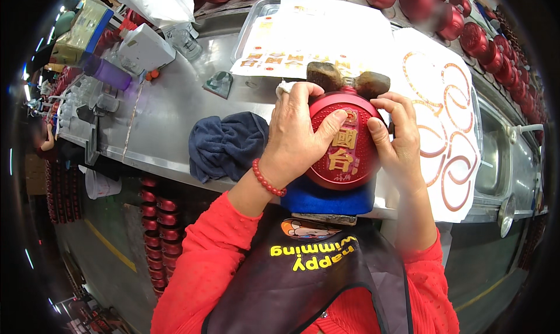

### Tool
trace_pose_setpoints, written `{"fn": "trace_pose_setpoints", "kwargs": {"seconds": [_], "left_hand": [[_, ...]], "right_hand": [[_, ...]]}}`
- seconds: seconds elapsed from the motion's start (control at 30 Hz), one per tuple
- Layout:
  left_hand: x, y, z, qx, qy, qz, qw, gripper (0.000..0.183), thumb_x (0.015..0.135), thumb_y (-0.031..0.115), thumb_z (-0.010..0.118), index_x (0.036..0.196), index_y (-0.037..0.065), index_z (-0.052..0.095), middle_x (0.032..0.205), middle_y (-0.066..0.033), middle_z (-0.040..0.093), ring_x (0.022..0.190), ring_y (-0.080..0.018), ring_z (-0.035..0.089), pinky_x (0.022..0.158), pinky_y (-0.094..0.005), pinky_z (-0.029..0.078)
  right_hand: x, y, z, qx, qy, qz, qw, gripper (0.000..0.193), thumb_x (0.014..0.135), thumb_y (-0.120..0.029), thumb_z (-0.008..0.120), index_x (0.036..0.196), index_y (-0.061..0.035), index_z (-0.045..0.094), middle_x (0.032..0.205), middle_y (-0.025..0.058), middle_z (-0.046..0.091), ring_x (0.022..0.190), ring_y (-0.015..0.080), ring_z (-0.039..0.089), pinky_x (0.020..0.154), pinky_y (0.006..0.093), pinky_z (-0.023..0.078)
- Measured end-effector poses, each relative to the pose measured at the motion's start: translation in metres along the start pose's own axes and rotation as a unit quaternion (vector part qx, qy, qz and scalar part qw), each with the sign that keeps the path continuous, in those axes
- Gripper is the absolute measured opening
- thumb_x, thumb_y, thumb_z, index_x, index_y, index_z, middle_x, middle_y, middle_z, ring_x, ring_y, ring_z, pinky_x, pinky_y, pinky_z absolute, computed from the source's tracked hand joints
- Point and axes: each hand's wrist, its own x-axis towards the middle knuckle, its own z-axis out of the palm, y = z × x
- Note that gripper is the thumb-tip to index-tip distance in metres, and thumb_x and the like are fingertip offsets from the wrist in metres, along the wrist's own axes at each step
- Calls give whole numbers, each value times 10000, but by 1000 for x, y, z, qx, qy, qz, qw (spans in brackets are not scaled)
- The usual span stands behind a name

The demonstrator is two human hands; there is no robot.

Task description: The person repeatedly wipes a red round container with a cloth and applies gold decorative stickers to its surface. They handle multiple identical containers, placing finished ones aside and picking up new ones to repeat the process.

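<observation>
A round, flat red bottle with raised gold characters on its face lies in front of me on a blue padded rest. Its neck points away, between two worn dark-brown blocks. My left hand grips the bottle's left side, thumb pressed on the face beside the upper gold lettering. Something white, like a small wrap, shows at one of its fingers. On the opposite side my right hand holds the rim, its thumb at the face's right edge and its fingers curled toward the far block.
Sheets of gold-and-red decals lie beyond the bottle. Ring-shaped strips on white paper lie to the right, beside a sink. A dark blue cloth sits left on the metal bench. Red bottles line the far side.
</observation>
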Motion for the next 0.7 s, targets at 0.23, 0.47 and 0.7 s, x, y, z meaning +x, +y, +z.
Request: {"fn": "trace_pose_setpoints", "kwargs": {"seconds": [0.23, 0.47, 0.7], "left_hand": [[2, 0, -1, 0, -13, -2, 1000, 560, 891, 405, 792, 1151, -22, 540, 1052, -221, 623, 1006, -394, 597, 905, -474, 477], [2, -2, 0, -21, -18, -18, 999, 525, 903, 373, 782, 1159, -17, 541, 1071, -225, 636, 1019, -393, 613, 901, -464, 493], [3, -10, -3, -131, -50, -77, 987, 401, 1043, 299, 615, 1274, -19, 536, 1149, -218, 641, 1076, -343, 627, 954, -415, 496]], "right_hand": [[-3, 10, -6, -27, 3, -35, 999, 381, 963, -193, 716, 1280, -5, 619, 1289, 204, 603, 1158, 366, 604, 940, 413, 504], [23, -17, -38, -101, 6, -154, 983, 304, 876, 46, 697, 1169, 14, 621, 1009, 152, 713, 873, 317, 714, 767, 387, 570], [9, -14, -31, -189, -172, -298, 920, 244, 734, -91, 736, 970, -87, 674, 951, 53, 614, 826, 238, 595, 795, 400, 462]]}}
